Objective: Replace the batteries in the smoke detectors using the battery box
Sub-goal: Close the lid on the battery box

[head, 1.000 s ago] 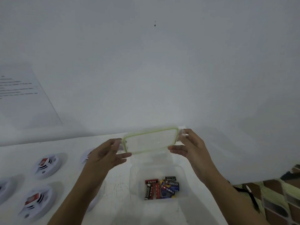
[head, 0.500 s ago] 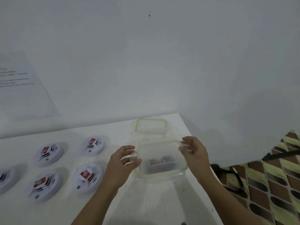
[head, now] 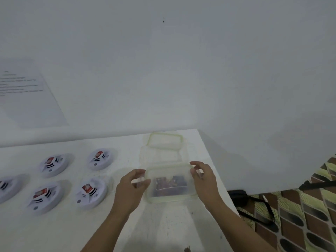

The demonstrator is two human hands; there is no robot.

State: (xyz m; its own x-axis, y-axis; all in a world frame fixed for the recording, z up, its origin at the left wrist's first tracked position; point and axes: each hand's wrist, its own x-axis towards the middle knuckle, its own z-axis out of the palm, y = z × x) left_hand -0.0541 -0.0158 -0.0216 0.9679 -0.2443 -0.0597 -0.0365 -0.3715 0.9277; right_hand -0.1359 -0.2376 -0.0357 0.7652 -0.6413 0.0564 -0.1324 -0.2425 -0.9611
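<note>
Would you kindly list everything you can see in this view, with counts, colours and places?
table: one, white, against the wall
smoke detectors: five, white with red labels, left part of the table; one is cut off by the left edge
battery box: one, clear, right part of the table, between both hands
batteries: count unclear, dark and blurred, inside the box
lid: one, clear with a green rim, on the table beyond the box
printed sheet: one, white, on the wall at left
strap: one, black, on the patterned floor at right
left hand: grips the box's left side
right hand: grips the box's right side
</note>
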